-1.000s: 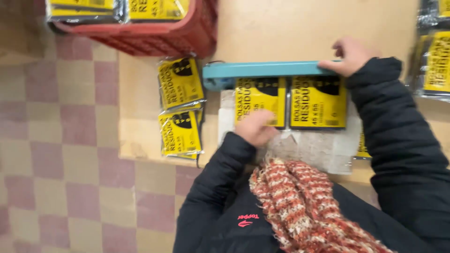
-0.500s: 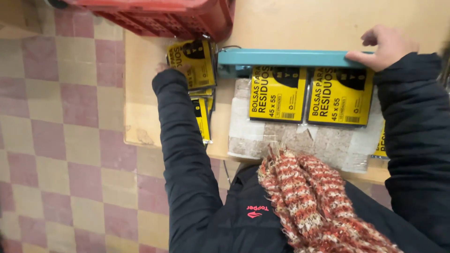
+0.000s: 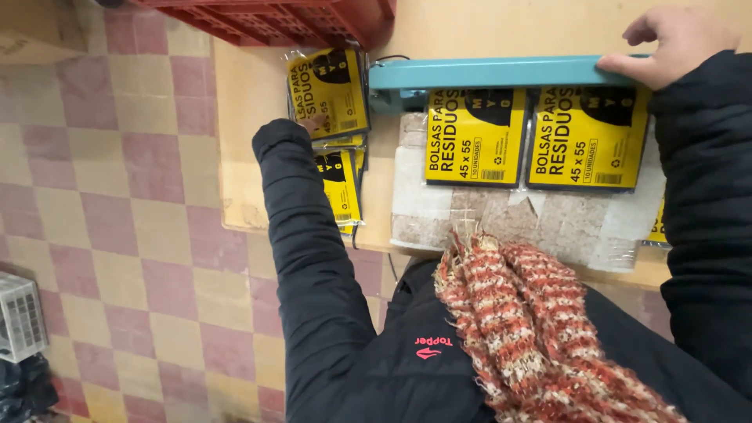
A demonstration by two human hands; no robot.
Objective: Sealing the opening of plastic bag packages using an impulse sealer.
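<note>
The left arm has swung away from the two packets under the bar and now stretches toward the upper middle of the frame, where the left hand (image 3: pixel 307 123) meets the top packet (image 3: pixel 327 94) of a small stack of yellow-and-black packets lying on the wooden table (image 3: pixel 243 117); half a second ago the sleeve was already heading that way, and a second ago that hand rested near the centre, just below the bar. That puts the stack at the left in hand now, not the pair under the bar. The dark sleeve hides nearly all of the left hand, so only a bit of it shows against the packet's lower left corner, and whether the fingers are closed on it or just lying against it cannot be told. The right hand (image 3: pixel 680 41), at the upper right, remains curled over the end of the teal bar (image 3: pixel 493 72), fingers bent down around its edge in a grasp. Beneath the bar two yellow packets (image 3: pixel 533 137) lie side by side on a pale board (image 3: pixel 439 215). A red crate (image 3: pixel 313 19) sits along the top edge.
</note>
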